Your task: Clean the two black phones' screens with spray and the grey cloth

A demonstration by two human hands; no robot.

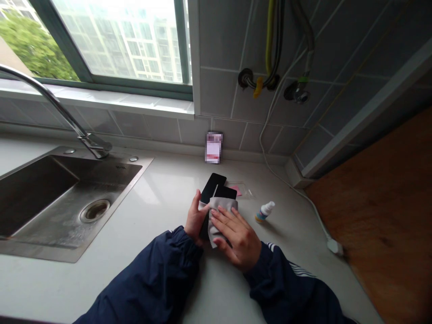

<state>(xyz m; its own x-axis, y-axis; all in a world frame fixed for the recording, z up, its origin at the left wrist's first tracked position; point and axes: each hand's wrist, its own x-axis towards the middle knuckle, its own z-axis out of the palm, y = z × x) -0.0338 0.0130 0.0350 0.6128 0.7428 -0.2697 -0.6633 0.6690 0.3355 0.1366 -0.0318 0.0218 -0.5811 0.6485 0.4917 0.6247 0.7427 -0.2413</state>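
A black smartphone [227, 192] rests in my left hand [195, 218], whose thumb lies along its near side. Over the phone's face is a light grey cleaning cloth [216, 238] with a zigzag edge. My right hand [238, 236] presses this cloth against the screen with its fingers laid together. Most of the phone's lower part is hidden under cloth and fingers. Just behind, a second flat black object [213, 185], like another phone or a cover, lies on the counter. Right of it is a clear phone case [248, 191] with a pink piece.
A small white-capped spray bottle [265, 211] stands right of my hands. Against the tiled wall leans a phone with a blurred screen [213, 148]. To the left are a steel sink [79, 247] and faucet [60, 105]. A white cable [286, 182] runs down to a plug [335, 246].
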